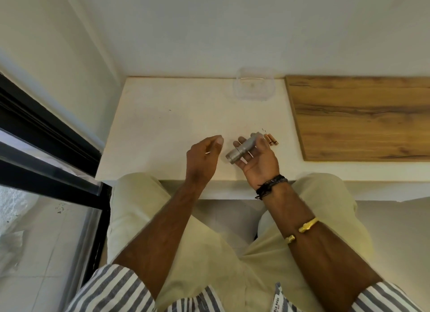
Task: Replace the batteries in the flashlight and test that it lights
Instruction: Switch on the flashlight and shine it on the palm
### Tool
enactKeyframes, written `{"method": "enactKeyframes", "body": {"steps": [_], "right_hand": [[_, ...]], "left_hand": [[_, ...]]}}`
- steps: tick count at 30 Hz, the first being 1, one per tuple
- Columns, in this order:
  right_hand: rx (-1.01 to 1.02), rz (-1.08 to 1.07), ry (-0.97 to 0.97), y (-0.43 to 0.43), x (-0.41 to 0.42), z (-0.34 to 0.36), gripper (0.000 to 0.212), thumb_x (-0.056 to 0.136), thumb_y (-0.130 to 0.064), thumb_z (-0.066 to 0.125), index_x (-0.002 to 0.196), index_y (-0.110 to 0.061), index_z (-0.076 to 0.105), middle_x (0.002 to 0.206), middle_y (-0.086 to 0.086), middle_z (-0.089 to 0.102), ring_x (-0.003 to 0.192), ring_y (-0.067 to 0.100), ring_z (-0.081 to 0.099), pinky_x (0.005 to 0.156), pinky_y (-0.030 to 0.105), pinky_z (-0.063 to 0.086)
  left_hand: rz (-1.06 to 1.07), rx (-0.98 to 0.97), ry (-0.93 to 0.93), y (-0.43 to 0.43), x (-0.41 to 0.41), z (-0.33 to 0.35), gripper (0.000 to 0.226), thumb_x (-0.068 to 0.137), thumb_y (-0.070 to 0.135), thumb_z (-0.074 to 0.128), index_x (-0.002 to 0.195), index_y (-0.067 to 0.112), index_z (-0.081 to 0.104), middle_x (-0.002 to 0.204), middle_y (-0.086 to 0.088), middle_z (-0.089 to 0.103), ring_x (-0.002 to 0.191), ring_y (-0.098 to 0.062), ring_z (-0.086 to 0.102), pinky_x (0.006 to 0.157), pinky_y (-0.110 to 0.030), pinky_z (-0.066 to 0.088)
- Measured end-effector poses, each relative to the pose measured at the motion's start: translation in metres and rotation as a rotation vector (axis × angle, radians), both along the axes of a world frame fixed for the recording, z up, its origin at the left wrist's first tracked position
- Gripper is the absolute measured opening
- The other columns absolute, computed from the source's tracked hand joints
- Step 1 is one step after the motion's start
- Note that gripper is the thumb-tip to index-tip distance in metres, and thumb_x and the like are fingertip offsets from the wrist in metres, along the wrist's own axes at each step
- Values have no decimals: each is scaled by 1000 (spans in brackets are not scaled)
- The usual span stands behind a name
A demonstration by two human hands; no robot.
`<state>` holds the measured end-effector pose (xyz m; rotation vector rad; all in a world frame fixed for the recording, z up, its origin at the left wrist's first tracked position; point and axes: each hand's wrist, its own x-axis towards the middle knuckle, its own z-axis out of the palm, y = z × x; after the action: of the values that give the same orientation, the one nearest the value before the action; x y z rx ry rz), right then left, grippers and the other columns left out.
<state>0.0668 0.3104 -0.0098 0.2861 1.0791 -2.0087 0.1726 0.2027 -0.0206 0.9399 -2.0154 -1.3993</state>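
White ledge (162, 125) (wood panel (363, 116) alongside): right hand (258, 158) fingers cradle the flashlight (244, 148); left hand (204, 155) loosely curled, empty.

Bare counter (162, 130) left of batteries (271, 140)

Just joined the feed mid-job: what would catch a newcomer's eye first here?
The silver flashlight lying across the upturned right hand above the white counter. Just past its fingers, copper-coloured batteries lie on the counter. The left hand hovers beside it, apparently empty.
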Motion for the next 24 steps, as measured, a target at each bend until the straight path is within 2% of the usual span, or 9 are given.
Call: {"method": "enactKeyframes", "body": {"steps": [2,3,6,8,11,16,20,24], "right_hand": [[-84,-69,-156,0,-4,1,23,101,-36,56,112,-16,61,98,12,67,91,29,67,105,54,45],[-125,-99,-202,2,-5,1,22,97,-36,59,103,-16,62,89,11,64,81,28,64,101,50,46],[-288,-165,-297,7,-8,1,25,88,-33,59,80,-10,65,73,9,60,64,26,59,77,35,51],[-386,-182,-304,10,-11,2,31,86,-30,51,71,-8,66,69,8,60,60,26,60,70,34,52],[-449,-172,-277,11,-14,7,17,72,-26,50,75,-11,56,76,5,49,68,25,51,80,36,43],[-467,-198,-261,12,-17,14,15,65,-24,42,72,-12,45,72,5,40,65,24,44,75,35,44],[-465,-200,-251,12,-17,15,14,65,-23,42,71,-12,45,70,5,41,64,25,45,80,37,44],[-486,-181,-271,12,-17,12,16,68,-26,46,73,-11,51,72,5,46,66,25,49,89,41,42]], "left_hand": [[-6,307,74,-3,0,2,53,98,52,49,129,12,63,124,-5,70,113,-15,66,103,-43,50],[-15,440,112,-4,0,3,64,96,60,42,133,11,59,129,-6,67,117,-15,64,107,-44,47],[6,660,200,-8,0,5,83,94,70,19,142,10,49,140,-7,59,127,-16,58,115,-40,37],[25,765,259,-10,-2,6,87,94,72,12,146,10,44,146,-8,53,134,-19,51,117,-39,32],[11,888,321,-10,-2,6,92,92,75,9,151,9,35,154,-10,42,143,-24,38,121,-41,23],[-6,1022,385,-10,-2,8,99,88,81,12,153,8,28,159,-13,33,147,-28,29,123,-44,17],[-15,1081,436,-14,0,6,105,84,85,16,153,6,28,158,-14,34,147,-29,30,122,-43,19],[-59,1125,463,-15,1,6,110,79,89,22,153,8,26,159,-11,31,149,-26,25,124,-42,13]]}}
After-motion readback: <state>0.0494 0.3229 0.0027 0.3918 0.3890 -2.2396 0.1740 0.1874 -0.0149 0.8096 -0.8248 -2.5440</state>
